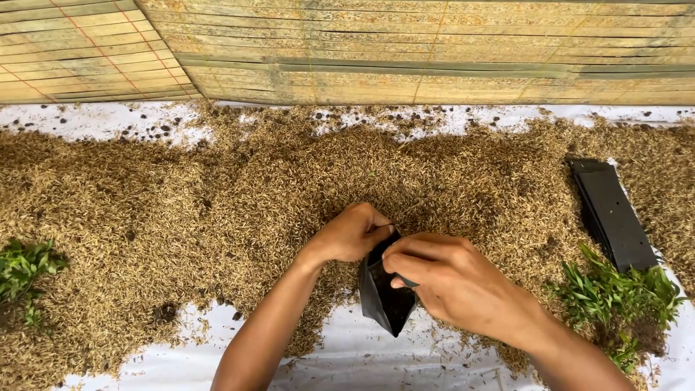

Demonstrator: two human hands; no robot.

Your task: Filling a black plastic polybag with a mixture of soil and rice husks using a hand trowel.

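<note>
My left hand (352, 233) and my right hand (450, 281) both grip the mouth of a small black plastic nursery bag (384, 304). The bag hangs between them, its pointed bottom toward me, over the edge of a wide heap of brown husk-like material (239, 195). Left fingers pinch the far rim; right fingers pinch the near rim and hold it apart. Dark soil specks show inside the bag.
A stack of flat black bags (614, 213) lies at the right. Green seedlings lie at right (615, 297) and at the left edge (22, 271). White sheeting (362, 358) covers the ground. A bamboo mat wall (405, 51) stands behind.
</note>
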